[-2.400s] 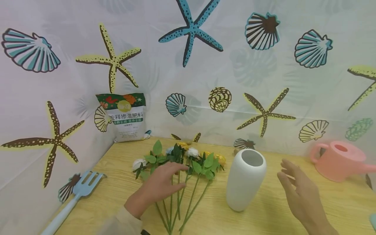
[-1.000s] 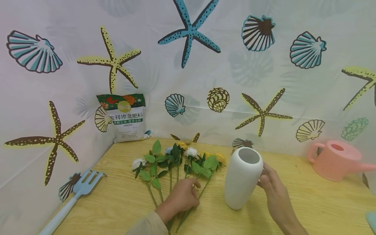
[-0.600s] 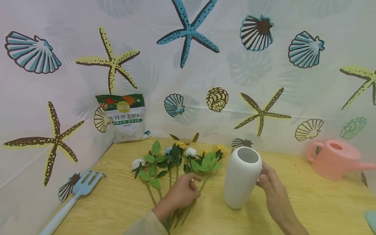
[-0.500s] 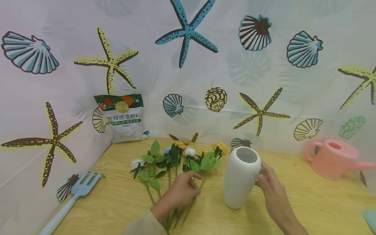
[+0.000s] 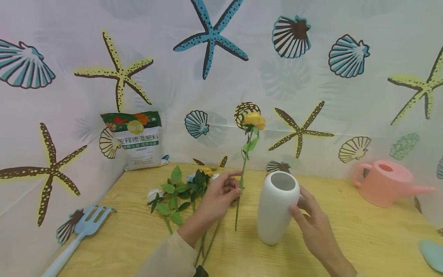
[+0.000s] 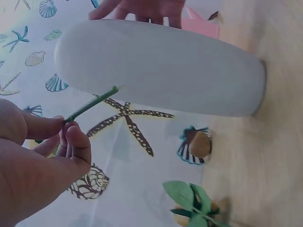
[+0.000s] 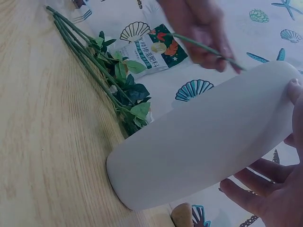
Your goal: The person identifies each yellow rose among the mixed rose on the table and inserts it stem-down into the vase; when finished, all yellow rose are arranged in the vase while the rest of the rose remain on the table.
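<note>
So the left hand (image 5: 218, 194) has a yellow rose (image 5: 255, 120) pinched by its green stem between thumb and fingers (image 6: 75, 142), holding it pretty much upright just left of the white vase (image 5: 275, 207). The bloom sits well above the vase mouth, and the bottom of the stem hangs just above the tabletop (image 5: 346, 238), right beside the vase. The right hand (image 5: 311, 227) is on the vase's right side, thumb across the front and fingers (image 7: 246, 194) curled round the back, gripping it. The vase stands upright on the tabletop.

The rest of the flowers (image 5: 176, 188) lie flat in a bunch left of the vase, stems pointing toward the person, partly under the left arm. Further left of the vase there's a blue garden fork (image 5: 77, 234) at the tabletop edge and a fertilizer bag (image 5: 133, 140) leaning in the back corner. A pink watering can (image 5: 384, 182) sits well to the right of the vase.
</note>
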Tool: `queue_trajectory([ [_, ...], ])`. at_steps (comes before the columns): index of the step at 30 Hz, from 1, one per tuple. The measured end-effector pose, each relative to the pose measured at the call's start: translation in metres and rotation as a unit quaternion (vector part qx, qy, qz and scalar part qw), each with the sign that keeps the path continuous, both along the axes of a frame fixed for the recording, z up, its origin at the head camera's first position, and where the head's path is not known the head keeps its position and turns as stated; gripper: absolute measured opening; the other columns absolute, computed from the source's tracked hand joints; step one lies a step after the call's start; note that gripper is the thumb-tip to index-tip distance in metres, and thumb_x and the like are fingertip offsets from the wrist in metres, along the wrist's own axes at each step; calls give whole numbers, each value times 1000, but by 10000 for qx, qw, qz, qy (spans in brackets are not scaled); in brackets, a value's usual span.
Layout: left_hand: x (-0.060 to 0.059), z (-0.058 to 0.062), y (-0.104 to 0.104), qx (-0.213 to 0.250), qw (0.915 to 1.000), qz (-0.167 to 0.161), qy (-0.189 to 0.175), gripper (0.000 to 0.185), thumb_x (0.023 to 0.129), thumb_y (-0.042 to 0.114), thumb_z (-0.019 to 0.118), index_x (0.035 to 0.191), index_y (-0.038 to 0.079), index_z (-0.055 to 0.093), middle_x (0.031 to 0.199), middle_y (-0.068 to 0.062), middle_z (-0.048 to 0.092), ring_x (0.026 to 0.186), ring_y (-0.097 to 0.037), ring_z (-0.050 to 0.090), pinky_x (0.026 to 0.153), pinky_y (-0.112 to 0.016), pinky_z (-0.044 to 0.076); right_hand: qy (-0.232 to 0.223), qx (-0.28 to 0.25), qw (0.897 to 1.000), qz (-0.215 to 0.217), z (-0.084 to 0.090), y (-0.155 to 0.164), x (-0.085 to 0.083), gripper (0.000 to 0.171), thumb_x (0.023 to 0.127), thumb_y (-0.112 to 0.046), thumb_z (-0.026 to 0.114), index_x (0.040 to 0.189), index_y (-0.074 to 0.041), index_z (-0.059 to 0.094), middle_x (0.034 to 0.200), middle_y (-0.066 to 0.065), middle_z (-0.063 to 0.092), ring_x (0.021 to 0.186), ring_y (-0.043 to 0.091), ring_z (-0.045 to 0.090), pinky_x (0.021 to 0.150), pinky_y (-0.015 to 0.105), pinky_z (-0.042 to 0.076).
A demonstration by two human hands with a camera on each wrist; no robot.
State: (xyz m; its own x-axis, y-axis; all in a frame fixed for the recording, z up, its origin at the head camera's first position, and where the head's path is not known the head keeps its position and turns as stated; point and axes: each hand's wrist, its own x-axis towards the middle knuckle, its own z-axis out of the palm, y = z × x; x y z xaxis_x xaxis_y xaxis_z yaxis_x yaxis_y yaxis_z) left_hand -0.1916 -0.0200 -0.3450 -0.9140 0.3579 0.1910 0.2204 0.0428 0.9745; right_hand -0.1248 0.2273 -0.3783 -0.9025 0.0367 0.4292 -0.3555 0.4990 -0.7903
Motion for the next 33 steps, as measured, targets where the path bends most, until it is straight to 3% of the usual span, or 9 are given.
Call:
queue_trajectory([
  [4,-5,31,12,327,9989,193,289,44,102,-3,52,145,7,47,97,-9,55,74,-17,51,64,-25,47,55,45,10000,-27,0,-3,-2,52,103,-11,57,152,-22,45,124,-22,60,109,-8,58,90,17,53],
  [9,-10,65,28,722,9947,244,688,44,102,-3,52,145,8,45,97,-6,52,78,-17,51,68,-25,48,9,109,9999,-24,0,-5,-3,52,103,-12,57,152,-21,44,130,4,64,108,-8,58,90,18,53],
  [15,-17,84,51,1157,9861,222,1173,44,101,-5,51,144,5,44,96,-6,51,76,-13,52,67,-21,48,-105,147,9998,-42,1,-3,-3,53,104,-13,57,153,-23,42,134,10,64,108,-8,57,89,18,52],
  [20,-19,84,63,1064,9843,150,1402,43,100,-4,53,141,3,43,95,-5,51,78,-12,52,68,-19,48,-13,116,9999,-58,0,-4,-2,54,103,-12,56,154,-24,42,131,9,65,108,-7,58,89,19,53],
  [24,-21,73,66,653,9866,180,1484,38,97,-4,55,134,1,49,93,-6,53,82,-12,53,70,-19,47,25,89,9999,-61,-1,-3,-2,54,103,-11,57,153,-24,43,131,10,64,109,-7,58,89,19,54],
  [28,-19,61,64,286,9904,228,1335,35,91,-5,60,126,0,55,93,-11,59,82,-12,54,72,-19,48,8,93,9999,-68,-1,-2,-2,54,103,-11,57,153,-23,43,132,10,65,109,-9,57,89,18,54],
  [33,-20,51,64,146,9918,129,1265,35,87,-7,65,121,-2,57,98,-15,63,81,-11,55,72,-18,49,3,128,9999,-106,-2,0,-3,55,103,-12,57,154,-24,42,132,11,66,108,-9,57,88,18,54],
])
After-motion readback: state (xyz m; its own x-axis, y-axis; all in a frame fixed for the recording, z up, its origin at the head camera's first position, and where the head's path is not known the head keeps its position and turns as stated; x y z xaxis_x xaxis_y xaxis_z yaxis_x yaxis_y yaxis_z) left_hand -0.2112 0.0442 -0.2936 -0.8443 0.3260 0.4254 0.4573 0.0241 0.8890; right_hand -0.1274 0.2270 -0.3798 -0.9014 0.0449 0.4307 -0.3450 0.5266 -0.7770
